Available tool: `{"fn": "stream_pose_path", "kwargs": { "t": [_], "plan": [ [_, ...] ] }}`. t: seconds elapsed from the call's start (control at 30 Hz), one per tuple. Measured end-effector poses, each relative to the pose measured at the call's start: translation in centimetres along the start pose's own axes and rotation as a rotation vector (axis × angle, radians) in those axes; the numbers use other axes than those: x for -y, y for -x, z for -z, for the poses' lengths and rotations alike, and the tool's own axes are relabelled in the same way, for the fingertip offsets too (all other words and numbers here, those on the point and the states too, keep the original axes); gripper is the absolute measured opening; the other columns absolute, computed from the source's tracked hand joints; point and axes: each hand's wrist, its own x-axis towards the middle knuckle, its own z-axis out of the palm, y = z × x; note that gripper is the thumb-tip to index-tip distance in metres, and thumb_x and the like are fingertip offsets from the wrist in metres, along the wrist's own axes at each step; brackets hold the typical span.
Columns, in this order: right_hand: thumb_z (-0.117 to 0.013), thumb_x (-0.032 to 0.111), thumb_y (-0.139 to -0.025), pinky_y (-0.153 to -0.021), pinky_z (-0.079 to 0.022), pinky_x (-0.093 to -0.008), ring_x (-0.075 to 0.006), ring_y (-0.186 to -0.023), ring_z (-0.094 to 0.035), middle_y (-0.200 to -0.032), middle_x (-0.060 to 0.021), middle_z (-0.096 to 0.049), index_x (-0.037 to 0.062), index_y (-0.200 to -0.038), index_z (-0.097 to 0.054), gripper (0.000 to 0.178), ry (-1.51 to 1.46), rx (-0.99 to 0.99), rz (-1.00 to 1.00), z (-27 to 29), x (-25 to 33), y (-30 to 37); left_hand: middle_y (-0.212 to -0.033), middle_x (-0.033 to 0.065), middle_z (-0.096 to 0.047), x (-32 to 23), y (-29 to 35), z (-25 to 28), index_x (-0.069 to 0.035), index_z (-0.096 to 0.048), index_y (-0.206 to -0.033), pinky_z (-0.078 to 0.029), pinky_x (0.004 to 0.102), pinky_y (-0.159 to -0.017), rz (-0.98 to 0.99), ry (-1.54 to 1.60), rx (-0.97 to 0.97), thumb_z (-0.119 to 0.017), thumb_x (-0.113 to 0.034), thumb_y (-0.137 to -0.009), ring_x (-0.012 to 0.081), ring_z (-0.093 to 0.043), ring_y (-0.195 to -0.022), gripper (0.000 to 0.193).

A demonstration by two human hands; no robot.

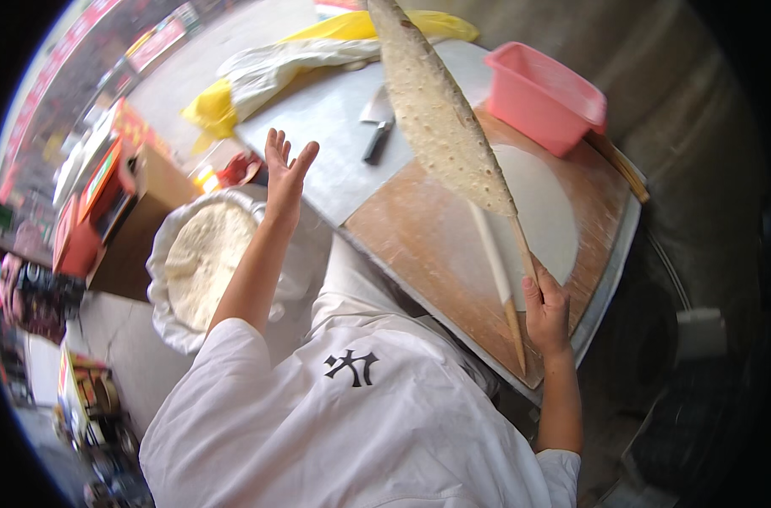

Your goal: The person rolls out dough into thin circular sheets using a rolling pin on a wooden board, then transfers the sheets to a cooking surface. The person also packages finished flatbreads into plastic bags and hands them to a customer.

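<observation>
My right hand (548,309) is closed around the end of a thin wooden stick (523,241). A large speckled flatbread (440,110) hangs from that stick, raised above the table and stretching away from me. My left hand (286,173) is up in the air with its fingers apart, holding nothing. Under the flatbread, a thin round sheet of dough (548,199) lies on a floured wooden board (385,216). A tapered rolling pin (514,334) rests on the board, close to my right hand; its far part looks floury.
A metal-topped table (317,140) bears a scraper with a dark handle (377,142) and a pink plastic tub (542,97). White and yellow cloth or sheeting (275,72) covers its far edge. On my left stand a lined tub of dough (203,254) and a cardboard box (144,216).
</observation>
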Motion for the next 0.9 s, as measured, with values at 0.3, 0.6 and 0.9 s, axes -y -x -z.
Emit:
{"fn": "stream_pose_path", "kwargs": {
  "t": [0.3,0.6,0.9],
  "plan": [
    [-0.062,0.007,-0.091,-0.073,-0.047,-0.0339,-0.0286,-0.076,-0.056,-0.085,-0.0137,-0.056,0.0172,-0.137,-0.058,0.047,-0.334,0.904,-0.075,-14.7,6.5,1.2,-0.131,0.0064,-0.062,-0.3,27.1,24.2,-0.011,-0.044,-0.141,-0.053,0.0429,-0.095,0.687,0.262,-0.605,-0.059,-0.019,-0.097,0.0230,-0.063,-0.115,0.047],
    [-0.061,0.001,-0.087,-0.063,-0.049,-0.0403,-0.0272,-0.072,-0.059,-0.085,-0.0099,-0.052,0.0206,-0.134,-0.061,0.051,0.053,0.629,0.313,-22.3,9.3,-4.3,-0.120,0.0096,-0.065,-0.4,18.6,30.9,-0.005,-0.048,-0.135,-0.062,0.0381,-0.077,0.374,0.045,-0.681,-0.053,-0.010,-0.098,0.0208,-0.069,-0.097,0.038],
    [-0.059,-0.004,-0.086,-0.069,-0.049,-0.0392,-0.0287,-0.072,-0.056,-0.086,-0.0094,-0.051,0.0180,-0.137,-0.059,0.056,0.339,0.441,0.161,-10.3,4.0,-4.1,-0.103,0.0146,-0.065,7.2,19.7,35.6,-0.004,-0.049,-0.133,-0.053,0.0420,-0.080,0.070,-1.850,-0.592,-0.065,-0.011,-0.086,0.0327,-0.064,-0.093,0.050]
  ]
}}
